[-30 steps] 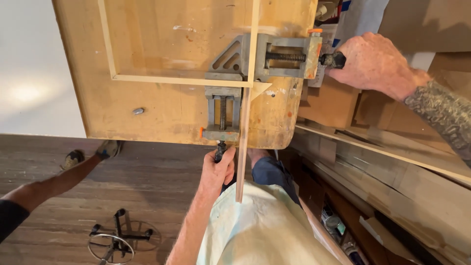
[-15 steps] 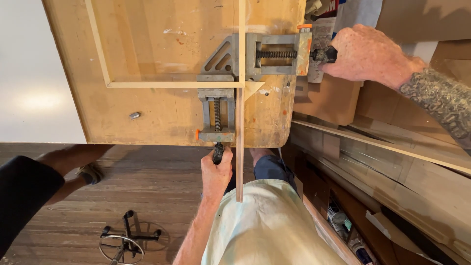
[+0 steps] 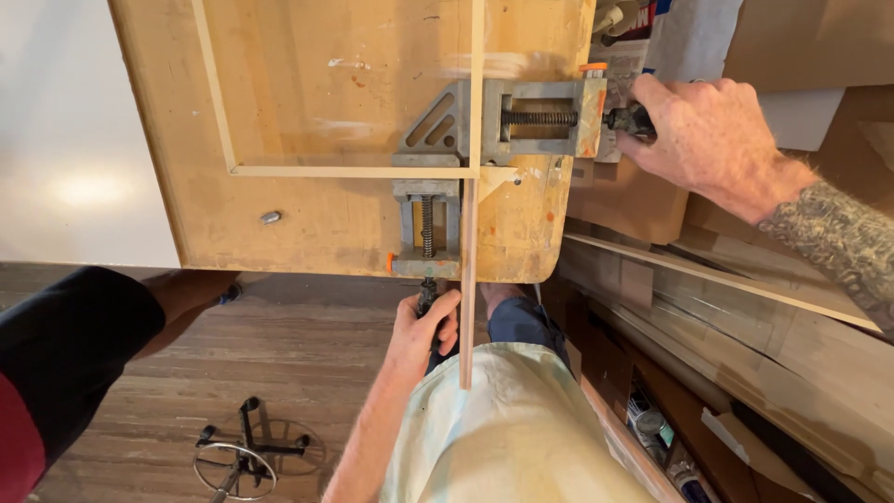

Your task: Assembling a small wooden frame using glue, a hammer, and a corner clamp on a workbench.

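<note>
Left hand point(image 3: 424, 326) nearest the body, fingers wrapped shut around the dark screw handle point(image 3: 427, 296) below the surface point(image 3: 307, 224) edge. Above it the corner clamp point(image 3: 466, 149): grey metal, L-shaped, two threaded screws, orange end tabs, sits at the wooden surface's near right corner. It grips two thin pale wood strips at a right angle, horizontal strip point(image 3: 354, 171) and vertical strip point(image 3: 470, 270) overhanging toward the body. Right hand point(image 3: 708, 135) farther right, fingers closed on the other clamp handle point(image 3: 626, 119). Another person's dark sleeve point(image 3: 65, 345) at left.
</note>
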